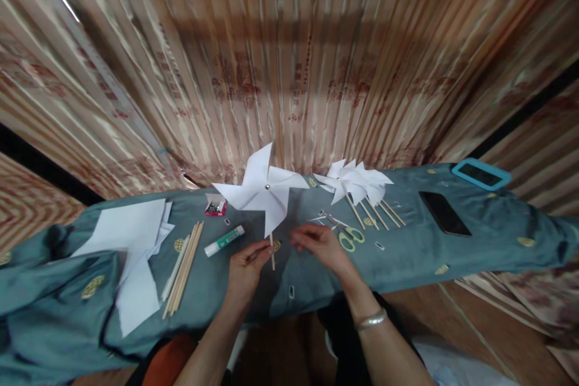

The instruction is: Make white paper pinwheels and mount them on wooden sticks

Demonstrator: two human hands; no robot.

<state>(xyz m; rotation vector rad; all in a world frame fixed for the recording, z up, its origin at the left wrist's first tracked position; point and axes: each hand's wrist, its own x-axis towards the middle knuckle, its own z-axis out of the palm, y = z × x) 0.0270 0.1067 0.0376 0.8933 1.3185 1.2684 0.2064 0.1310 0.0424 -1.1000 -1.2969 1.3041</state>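
A large white paper pinwheel [257, 190] on a wooden stick stands up in front of me, a round metal pin head at its centre. My left hand [248, 265] pinches the lower part of its stick. To the right of that stick is my right hand [319, 242], empty, with loosely bent fingers slightly apart and a little blurred. Scissors [349, 237] with light green handles lie on the cloth just beyond my right hand. Farther right, several finished pinwheels [355, 183] lie overlapped in a row, their sticks pointing toward me.
A glue stick [224, 240], a small red box of pins [216, 206], several wooden sticks [183, 271] and white paper sheets [131, 229] lie on the left. On the right are a black phone [444, 213] and a blue-framed device [482, 174]. A striped curtain [289, 60] hangs behind.
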